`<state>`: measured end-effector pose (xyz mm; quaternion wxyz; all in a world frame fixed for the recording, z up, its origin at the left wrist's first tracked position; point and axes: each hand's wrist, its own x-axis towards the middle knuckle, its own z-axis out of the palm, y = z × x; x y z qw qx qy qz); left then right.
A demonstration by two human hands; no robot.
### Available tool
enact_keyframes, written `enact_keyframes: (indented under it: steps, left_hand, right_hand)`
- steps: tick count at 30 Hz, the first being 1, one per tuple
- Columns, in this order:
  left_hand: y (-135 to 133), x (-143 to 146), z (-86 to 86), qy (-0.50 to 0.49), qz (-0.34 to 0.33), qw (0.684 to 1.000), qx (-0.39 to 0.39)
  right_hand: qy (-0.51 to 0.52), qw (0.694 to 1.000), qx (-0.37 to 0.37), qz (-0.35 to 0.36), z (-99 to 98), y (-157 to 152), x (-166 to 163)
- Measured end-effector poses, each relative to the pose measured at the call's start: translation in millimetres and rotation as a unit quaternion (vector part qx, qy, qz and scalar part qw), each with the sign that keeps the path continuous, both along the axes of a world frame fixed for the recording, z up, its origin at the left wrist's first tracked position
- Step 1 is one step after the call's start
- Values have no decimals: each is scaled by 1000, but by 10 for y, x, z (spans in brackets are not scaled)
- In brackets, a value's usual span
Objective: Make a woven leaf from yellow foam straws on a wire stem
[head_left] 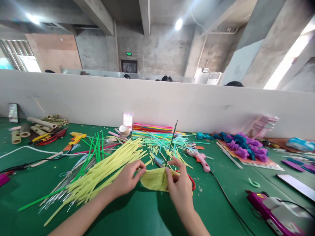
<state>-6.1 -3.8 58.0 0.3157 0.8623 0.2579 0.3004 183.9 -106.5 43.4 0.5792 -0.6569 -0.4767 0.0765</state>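
Observation:
A flat yellow fuzzy piece (155, 180), which looks made of pipe cleaners laid side by side, is held just above the green table. My left hand (128, 177) pinches its upper left corner between thumb and fingertips. At its right end, my right hand (180, 188) is closed with the thumb in front. A thin dark stick (173, 141) rises from the right thumb tip, slanting up to the right; its lower end is hidden. Behind the right hand shows a red scissors-like handle (192, 183). Loose yellow pipe cleaners (105, 170) lie left of the piece.
A pink glue gun (203, 162) lies right, its cord running forward. Further left are a yellow glue gun (75, 139), bamboo pieces (44, 123) and pliers (52, 136). Purple and blue fuzzy shapes (246, 146) and a purple power strip (265, 209) are right. A white partition (157, 101) stands behind.

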Motion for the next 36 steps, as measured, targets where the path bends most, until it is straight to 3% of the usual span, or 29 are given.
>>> enact_keyframes:
  steps: [2, 4, 9, 13, 24, 31, 36]
  left_hand:
    - [-50, 42, -52, -8, 1, 1000, 15]
    - [-89, 61, -94, -4, -5, 999, 31]
    - [-131, 35, -125, 5, -26, 996, 82]
    - [-143, 10, -125, -1, -40, 993, 113]
    - [-196, 16, -127, -15, -27, 994, 103]
    - [-223, 40, -111, -34, -13, 999, 25]
    - [-228, 63, -129, -49, -6, 999, 8]
  right_hand:
    - [-24, 997, 65, -21, -32, -21, -31]
    - [-66, 993, 98, 8, -53, -37, -73]
    - [-160, 975, 24, 152, -36, -32, -163]
    - [-148, 962, -22, 226, -7, -31, -181]
    - [-80, 982, -65, 158, 20, -77, -266]
    - [-115, 979, -49, 164, 32, -73, -255]
    - [-8, 983, -50, 177, -6, -61, -241]
